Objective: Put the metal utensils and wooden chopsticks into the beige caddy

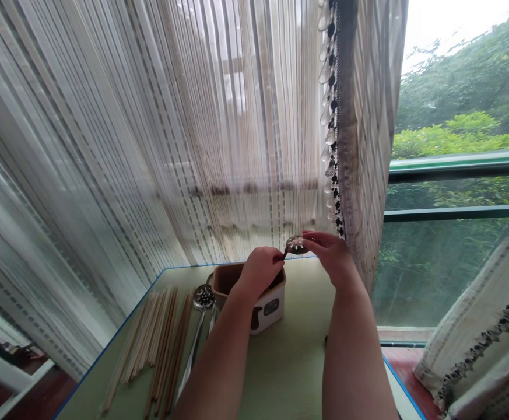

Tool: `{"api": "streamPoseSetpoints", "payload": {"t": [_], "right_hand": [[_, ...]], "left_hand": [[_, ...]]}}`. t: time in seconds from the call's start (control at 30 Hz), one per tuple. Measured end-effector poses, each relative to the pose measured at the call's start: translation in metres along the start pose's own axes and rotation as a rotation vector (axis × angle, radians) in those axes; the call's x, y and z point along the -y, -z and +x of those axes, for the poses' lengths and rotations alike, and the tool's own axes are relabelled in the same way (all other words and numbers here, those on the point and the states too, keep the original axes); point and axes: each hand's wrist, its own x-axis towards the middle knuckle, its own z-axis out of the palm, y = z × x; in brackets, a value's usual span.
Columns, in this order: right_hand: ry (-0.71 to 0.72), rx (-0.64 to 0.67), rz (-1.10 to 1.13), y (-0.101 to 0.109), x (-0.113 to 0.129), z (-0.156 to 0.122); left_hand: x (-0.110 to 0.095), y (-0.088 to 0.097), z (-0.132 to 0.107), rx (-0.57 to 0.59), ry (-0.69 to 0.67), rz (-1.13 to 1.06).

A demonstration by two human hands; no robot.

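Above the back right of a white box with a brown rim (268,310), a dark slotted spoon (296,245) is held between both hands. My left hand (260,268) is closed on its handle, over the box opening. Fingers of my right hand (327,251) pinch the far edge of its perforated bowl. Left of the box lies a metal slotted ladle (203,297), its handle pointing toward me; my left forearm partly covers the utensils there. The inside of the box is mostly hidden by my left hand.
Light and brown chopsticks (151,335) lie in rows on the left of the pale green table (293,373), which has a blue edge. Striped curtains (237,146) hang just behind it. A window (450,262) is at the right. A small dark thing peeks out beside my right forearm.
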Motion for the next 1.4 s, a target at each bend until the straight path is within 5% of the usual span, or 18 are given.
{"api": "streamPoseSetpoints", "payload": {"t": [0.5,1.17,1.3,1.4], "right_hand": [[-0.072,0.152,-0.357,0.034,0.056,-0.029],[0.007,0.125,-0.404,0.037,0.060,-0.031],[0.104,0.093,-0.473,0.031,0.074,-0.038],[0.163,0.079,-0.450,0.020,0.087,-0.046]], "left_hand": [[-0.014,0.020,-0.015,0.206,-0.043,-0.194],[0.001,0.019,-0.014,0.270,-0.055,-0.296],[-0.002,0.037,-0.019,0.211,-0.031,-0.337],[-0.001,0.065,-0.032,0.046,-0.003,-0.338]]}}
